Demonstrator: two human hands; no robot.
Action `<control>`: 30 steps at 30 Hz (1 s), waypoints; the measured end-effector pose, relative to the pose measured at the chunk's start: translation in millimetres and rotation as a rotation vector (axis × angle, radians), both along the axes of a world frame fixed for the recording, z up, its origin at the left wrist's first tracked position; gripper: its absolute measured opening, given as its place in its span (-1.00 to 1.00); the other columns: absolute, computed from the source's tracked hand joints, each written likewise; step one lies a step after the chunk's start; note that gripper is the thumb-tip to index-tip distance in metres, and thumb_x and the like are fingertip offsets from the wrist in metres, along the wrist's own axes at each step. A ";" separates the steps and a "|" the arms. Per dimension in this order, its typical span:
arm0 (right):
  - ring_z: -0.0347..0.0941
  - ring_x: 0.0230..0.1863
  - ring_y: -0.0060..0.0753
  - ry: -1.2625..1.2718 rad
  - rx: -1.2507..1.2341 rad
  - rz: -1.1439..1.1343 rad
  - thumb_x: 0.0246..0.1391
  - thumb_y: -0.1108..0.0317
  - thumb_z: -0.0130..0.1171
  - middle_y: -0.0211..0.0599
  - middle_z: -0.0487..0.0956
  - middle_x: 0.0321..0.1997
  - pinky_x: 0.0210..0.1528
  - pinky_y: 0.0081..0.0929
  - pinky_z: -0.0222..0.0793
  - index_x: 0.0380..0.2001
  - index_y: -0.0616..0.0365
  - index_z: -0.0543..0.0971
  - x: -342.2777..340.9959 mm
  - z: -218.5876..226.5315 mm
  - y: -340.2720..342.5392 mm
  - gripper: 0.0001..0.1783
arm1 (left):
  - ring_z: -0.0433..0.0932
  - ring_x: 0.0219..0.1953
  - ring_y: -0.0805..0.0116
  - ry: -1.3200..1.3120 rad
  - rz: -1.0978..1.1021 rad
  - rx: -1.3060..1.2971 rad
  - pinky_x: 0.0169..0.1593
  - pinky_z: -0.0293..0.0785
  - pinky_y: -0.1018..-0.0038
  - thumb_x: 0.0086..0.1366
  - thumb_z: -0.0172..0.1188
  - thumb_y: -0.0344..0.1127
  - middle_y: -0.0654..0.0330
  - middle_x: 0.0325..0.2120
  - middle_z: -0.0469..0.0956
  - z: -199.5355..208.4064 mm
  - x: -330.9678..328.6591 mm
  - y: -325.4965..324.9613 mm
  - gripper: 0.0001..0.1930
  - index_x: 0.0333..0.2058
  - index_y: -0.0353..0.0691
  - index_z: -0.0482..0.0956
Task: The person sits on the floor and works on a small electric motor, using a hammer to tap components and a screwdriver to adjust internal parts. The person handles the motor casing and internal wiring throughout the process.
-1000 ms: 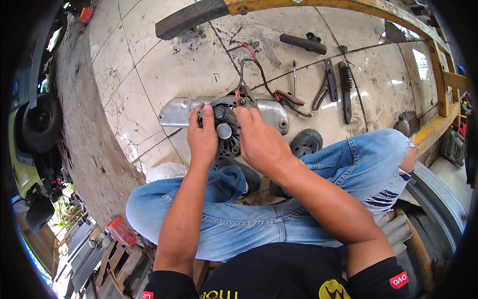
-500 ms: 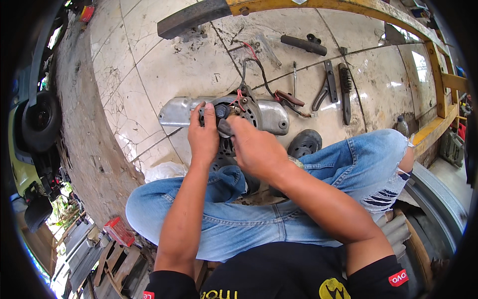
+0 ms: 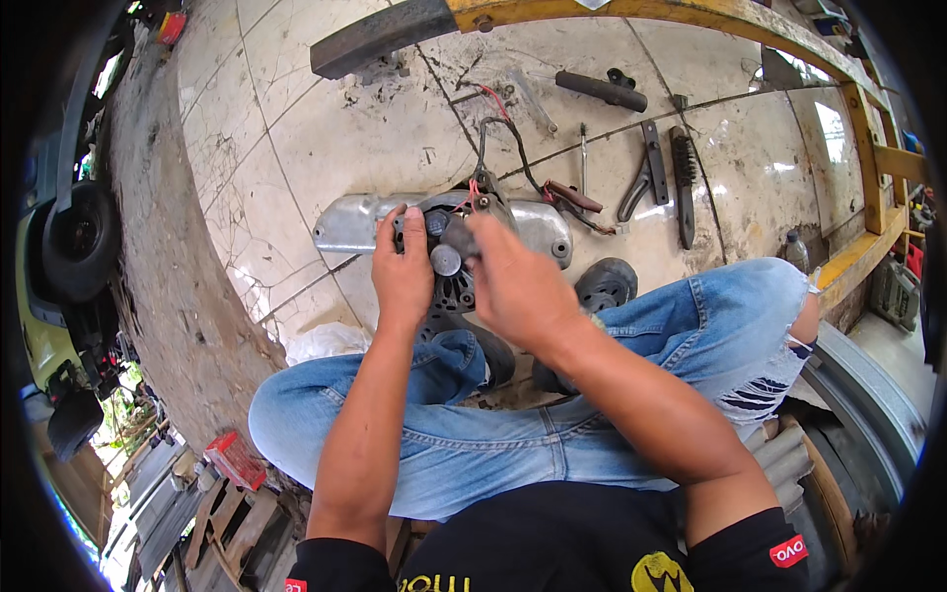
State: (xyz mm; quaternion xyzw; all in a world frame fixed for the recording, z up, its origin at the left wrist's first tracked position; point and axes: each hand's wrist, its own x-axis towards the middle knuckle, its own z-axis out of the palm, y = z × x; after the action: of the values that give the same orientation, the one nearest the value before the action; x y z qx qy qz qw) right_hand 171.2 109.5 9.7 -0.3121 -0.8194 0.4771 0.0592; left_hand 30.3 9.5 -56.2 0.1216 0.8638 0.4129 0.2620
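A silver metal motor housing (image 3: 538, 229) with two flat wings lies on the tiles between my feet. Inside its open middle sit dark parts and thin red wires. My left hand (image 3: 402, 276) is closed on a dark motor part (image 3: 436, 225) at the left of that middle, thumb on top. My right hand (image 3: 525, 286), smeared by motion, pinches a dark grey flat piece (image 3: 460, 235), perhaps sandpaper, beside it. Just below this piece shows the round grey end (image 3: 446, 260) of a motor part. The right fingertips are partly hidden.
Beyond the housing lie red-handled pliers (image 3: 572, 195), a thin screwdriver (image 3: 584, 158), a flat slotted metal tool (image 3: 646, 173), a wire brush (image 3: 683, 183) and a dark cylindrical tool (image 3: 602, 89). A yellow metal frame (image 3: 691, 15) runs across the far side and right.
My right hand has moved slightly right with the grey piece, uncovering the round grey end of the motor part. My left hand stays in place.
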 end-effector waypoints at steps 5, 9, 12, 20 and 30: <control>0.54 -0.26 0.23 0.010 -0.005 0.001 0.05 0.51 0.02 0.03 0.53 -0.14 -0.25 0.10 0.46 0.06 0.10 0.28 0.4 -3.7 -0.2 -0.55 | 0.39 0.21 0.04 -0.062 0.023 0.023 0.28 0.22 0.32 0.42 0.07 0.08 -0.21 0.14 0.43 4.1 2.6 0.8 -0.44 0.12 -0.31 0.48; 0.54 -0.27 0.24 -0.060 -0.039 0.119 0.04 0.52 0.02 0.01 0.54 -0.14 -0.24 0.11 0.45 0.06 0.10 0.27 0.3 3.7 -6.0 -0.53 | 0.40 0.19 0.05 -0.080 0.043 0.013 0.27 0.24 0.32 0.42 0.07 0.08 -0.17 0.12 0.45 7.2 5.5 1.3 -0.44 0.11 -0.31 0.48; 0.55 -0.28 0.23 -0.012 -0.011 0.014 0.02 0.53 0.03 0.01 0.54 -0.14 -0.24 0.11 0.45 0.06 0.10 0.27 1.5 -3.4 -3.5 -0.52 | 0.40 0.19 0.04 -0.048 0.015 -0.004 0.27 0.23 0.32 0.42 0.07 0.09 -0.17 0.14 0.44 10.5 3.2 5.0 -0.44 0.12 -0.31 0.48; 0.55 -0.26 0.22 -0.003 0.085 0.045 0.02 0.54 0.03 0.00 0.53 -0.17 -0.25 0.11 0.44 0.04 0.09 0.29 0.6 -5.7 4.8 -0.54 | 0.35 0.24 0.02 -0.024 0.005 0.008 0.29 0.21 0.31 0.42 0.06 0.09 -0.20 0.16 0.40 -1.0 2.2 -2.0 -0.43 0.13 -0.31 0.48; 0.53 -0.26 0.19 -0.032 0.088 0.101 0.06 0.51 0.03 0.00 0.55 -0.15 -0.28 0.05 0.44 0.07 0.13 0.32 1.8 -4.5 6.2 -0.55 | 0.46 0.09 0.11 -0.019 0.007 0.015 0.19 0.31 0.35 0.42 0.07 0.07 -0.14 0.03 0.51 6.5 5.6 -3.0 -0.46 0.10 -0.32 0.49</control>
State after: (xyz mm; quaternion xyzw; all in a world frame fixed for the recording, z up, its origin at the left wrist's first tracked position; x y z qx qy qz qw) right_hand 173.0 115.8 5.2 -0.2751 -0.8551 0.4381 0.0354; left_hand 35.9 6.5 -49.6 0.1164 0.8585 0.4215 0.2677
